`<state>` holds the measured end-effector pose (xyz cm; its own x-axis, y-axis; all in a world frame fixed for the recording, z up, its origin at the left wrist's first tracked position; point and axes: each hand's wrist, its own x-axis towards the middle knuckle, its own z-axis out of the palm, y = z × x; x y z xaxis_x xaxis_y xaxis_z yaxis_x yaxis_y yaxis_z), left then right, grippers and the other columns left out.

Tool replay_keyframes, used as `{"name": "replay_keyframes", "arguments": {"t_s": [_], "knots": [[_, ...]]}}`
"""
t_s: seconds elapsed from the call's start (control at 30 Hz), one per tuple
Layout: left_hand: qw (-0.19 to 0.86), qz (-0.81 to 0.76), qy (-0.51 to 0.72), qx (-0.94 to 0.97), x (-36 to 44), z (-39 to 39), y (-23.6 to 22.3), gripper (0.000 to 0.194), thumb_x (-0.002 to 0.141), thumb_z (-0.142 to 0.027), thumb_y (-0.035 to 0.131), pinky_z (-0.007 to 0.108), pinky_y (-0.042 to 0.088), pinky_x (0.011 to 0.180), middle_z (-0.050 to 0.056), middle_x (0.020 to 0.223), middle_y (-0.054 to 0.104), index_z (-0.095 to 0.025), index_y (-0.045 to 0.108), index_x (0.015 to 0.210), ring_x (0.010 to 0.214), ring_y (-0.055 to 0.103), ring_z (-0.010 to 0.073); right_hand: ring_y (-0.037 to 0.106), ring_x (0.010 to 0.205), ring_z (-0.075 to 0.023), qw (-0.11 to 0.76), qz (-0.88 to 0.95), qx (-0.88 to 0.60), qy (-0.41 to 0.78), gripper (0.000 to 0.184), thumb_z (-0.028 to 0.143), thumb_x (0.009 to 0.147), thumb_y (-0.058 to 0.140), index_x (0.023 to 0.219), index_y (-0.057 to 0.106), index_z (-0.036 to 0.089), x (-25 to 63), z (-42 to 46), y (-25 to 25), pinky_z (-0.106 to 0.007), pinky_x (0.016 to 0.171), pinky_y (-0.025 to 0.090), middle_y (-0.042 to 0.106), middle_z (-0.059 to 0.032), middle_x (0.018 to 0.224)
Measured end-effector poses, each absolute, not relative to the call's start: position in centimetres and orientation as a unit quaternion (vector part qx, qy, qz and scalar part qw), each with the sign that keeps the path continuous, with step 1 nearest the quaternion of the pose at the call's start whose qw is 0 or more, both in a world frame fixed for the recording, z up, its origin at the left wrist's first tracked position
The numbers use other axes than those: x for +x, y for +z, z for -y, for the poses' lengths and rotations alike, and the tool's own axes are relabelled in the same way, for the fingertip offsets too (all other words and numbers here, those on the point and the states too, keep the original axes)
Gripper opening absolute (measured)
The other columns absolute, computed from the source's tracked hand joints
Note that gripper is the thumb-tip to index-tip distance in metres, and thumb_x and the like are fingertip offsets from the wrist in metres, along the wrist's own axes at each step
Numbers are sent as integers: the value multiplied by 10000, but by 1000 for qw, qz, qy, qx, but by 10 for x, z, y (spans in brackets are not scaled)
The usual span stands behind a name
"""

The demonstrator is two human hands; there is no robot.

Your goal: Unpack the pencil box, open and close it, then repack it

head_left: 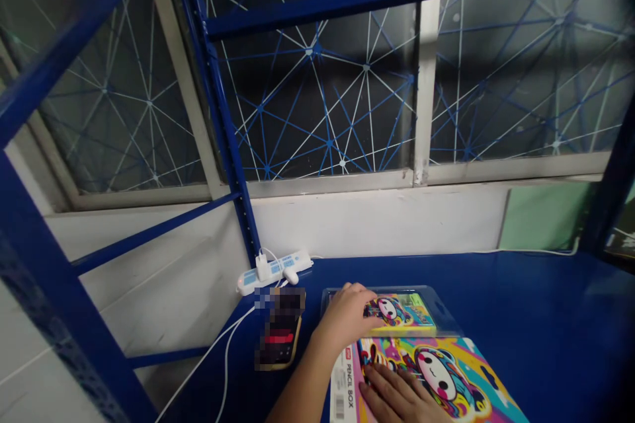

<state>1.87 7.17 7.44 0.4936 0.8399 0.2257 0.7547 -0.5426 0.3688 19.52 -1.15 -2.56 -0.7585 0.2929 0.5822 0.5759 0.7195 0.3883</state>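
My left hand curls around the left end of a small colourful cartoon-printed box with yellow sides. That box lies within a clear plastic blister tray. Nearer to me is a colourful printed package marked "PENCIL BOX", with a white, barcoded left side and a cartoon animal face. My right hand rests flat on its front, fingers stretched out and close together. The far fingertips of my left hand are partly hidden behind the hand.
A phone with a lit screen lies left of my left forearm. Behind it, a white power strip has plugs and white cables running toward me. The blue table sits within a blue metal frame, against a wall with patterned windows.
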Motion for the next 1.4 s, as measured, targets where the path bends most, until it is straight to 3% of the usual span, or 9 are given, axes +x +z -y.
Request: {"name": "replay_keyframes", "arguments": {"t_s": [0.33, 0.5, 0.73, 0.87, 1.0, 1.13, 1.3, 1.4], "knots": [[117, -468, 192, 855, 22, -77, 55, 462, 855, -511, 650, 420, 417, 1045, 54, 1258, 601, -307, 639, 1270, 1193, 518, 283, 724, 957, -149, 248, 876, -238, -337, 387, 345, 1067, 341, 1285, 644, 246, 189, 11, -25, -250, 724, 513, 731, 35, 1226], [113, -466, 192, 856, 24, -78, 53, 468, 871, -528, 628, 447, 402, 1051, 55, 1269, 594, -316, 623, 1288, 1202, 517, 289, 730, 996, -162, 225, 886, -234, -331, 372, 338, 1057, 372, 1316, 619, 235, 189, 7, -32, -258, 716, 544, 702, 30, 1274], [101, -464, 182, 861, 23, -77, 54, 439, 886, -524, 604, 458, 403, 1032, 54, 1275, 592, -324, 612, 1277, 1205, 523, 286, 698, 1118, -214, 207, 916, -255, -229, 484, 351, 994, 538, 1466, 487, 256, 194, 1, -46, -273, 810, 582, 620, -14, 1369], [83, -470, 179, 861, 26, -76, 51, 438, 949, -552, 482, 463, 401, 1030, 71, 1278, 583, -304, 590, 1294, 1217, 514, 285, 648, 1191, -273, 197, 935, -278, -102, 569, 432, 974, 565, 1512, 419, 319, 194, -2, -44, -334, 892, 583, 554, -38, 1420], [53, -482, 181, 856, 30, -77, 47, 448, 988, -542, 403, 484, 392, 1036, 84, 1290, 573, -283, 572, 1313, 1224, 509, 297, 504, 1326, -351, 166, 931, -314, 84, 636, 605, 928, 550, 1502, 411, 371, 193, -3, -23, -474, 1058, 482, 460, -67, 1484], [27, -487, 185, 853, 33, -82, 44, 398, 1000, -504, 443, 459, 411, 1043, 73, 1280, 593, -267, 590, 1286, 1223, 525, 274, 284, 1443, -400, 90, 905, -345, 232, 751, 703, 894, 508, 1526, 345, 333, 192, 2, 19, -625, 1155, 257, 305, -98, 1568], [0, -498, 196, 845, 38, -87, 42, 345, 979, -398, 580, 515, 465, 1021, 86, 1322, 595, -206, 591, 1266, 1201, 576, 267, 162, 1495, -364, 38, 885, -362, 290, 845, 722, 882, 502, 1551, 297, 248, 195, 6, 59, -594, 1200, 121, 222, -134, 1610], [-1, -503, 197, 842, 38, -87, 42, 352, 984, -402, 570, 517, 454, 1037, 89, 1342, 587, -211, 584, 1280, 1221, 566, 269, 182, 1503, -344, 23, 893, -352, 281, 801, 642, 906, 539, 1559, 307, 240, 198, 2, 65, -552, 1209, 155, 224, -131, 1628]]}}
